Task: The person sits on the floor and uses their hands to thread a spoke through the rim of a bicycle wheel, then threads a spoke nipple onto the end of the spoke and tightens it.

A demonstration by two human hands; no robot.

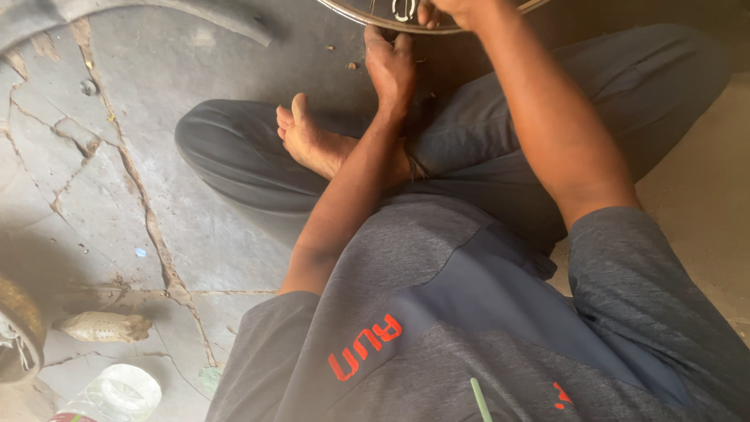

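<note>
I sit cross-legged on a cracked concrete floor. A shiny metal wheel rim (367, 17) lies at the top edge of the view, mostly cut off. My left hand (391, 66) rests just below the rim with its fingers curled against the rim's edge. My right hand (447, 11) grips the rim from above and is partly out of frame. My bare foot (308, 141) lies under my left forearm.
A black rubber tyre (156, 12) curves across the top left. At the bottom left lie a crumpled rag (105, 327), a clear plastic container (121, 391) and a dark round object (17, 332). Small debris lies near the rim.
</note>
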